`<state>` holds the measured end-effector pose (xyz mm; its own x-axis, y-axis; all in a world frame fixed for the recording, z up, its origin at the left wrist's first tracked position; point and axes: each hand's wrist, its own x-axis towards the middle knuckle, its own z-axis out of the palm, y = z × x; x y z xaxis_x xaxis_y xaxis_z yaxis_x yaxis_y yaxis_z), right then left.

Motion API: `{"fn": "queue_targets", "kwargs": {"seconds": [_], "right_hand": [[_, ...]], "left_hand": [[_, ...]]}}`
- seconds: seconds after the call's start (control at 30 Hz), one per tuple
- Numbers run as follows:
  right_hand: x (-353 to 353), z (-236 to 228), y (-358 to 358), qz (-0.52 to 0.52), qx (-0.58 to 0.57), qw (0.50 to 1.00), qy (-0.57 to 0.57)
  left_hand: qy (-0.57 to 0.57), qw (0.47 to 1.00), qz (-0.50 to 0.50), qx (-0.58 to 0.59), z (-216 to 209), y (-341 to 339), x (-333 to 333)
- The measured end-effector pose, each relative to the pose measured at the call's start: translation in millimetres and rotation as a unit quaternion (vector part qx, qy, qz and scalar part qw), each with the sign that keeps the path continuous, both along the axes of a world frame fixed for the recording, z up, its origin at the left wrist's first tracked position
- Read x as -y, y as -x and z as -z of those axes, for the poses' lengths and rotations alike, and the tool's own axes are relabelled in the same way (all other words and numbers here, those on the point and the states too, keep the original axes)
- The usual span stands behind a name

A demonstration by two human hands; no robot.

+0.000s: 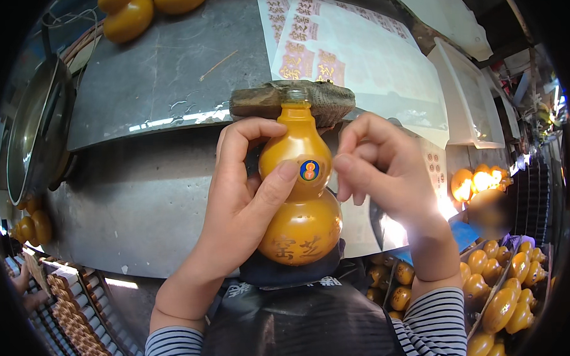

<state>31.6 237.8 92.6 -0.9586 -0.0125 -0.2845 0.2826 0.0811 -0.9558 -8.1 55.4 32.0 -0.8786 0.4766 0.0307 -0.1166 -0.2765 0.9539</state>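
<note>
Left hand (243, 195) grips, thumb (276, 187) extended; right hand (382, 163) hovers opposite, fingers (360, 130) curled toward thumb; both forearms (183, 285) angle in from below

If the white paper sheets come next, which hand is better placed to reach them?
Likely the right hand: it is beside the yellow bottle, seemingly not gripping it, and nearer the white paper sheets. The left hand holds the bottle.
</note>
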Motion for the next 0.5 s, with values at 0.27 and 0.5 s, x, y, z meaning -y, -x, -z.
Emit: {"fn": "queue_targets", "kwargs": {"seconds": [0.27,0.5], "right_hand": [[-0.1,13.3,8.3,-0.041,0.017,0.999,-0.002],[-0.4,9.3,9.5,-0.049,0.027,0.998,0.022]], "left_hand": [[0.02,0.999,-0.014,-0.049,7.2,0.0,-3.4],[0.047,0.998,-0.015,-0.032,3.5,0.6,-2.2]]}}
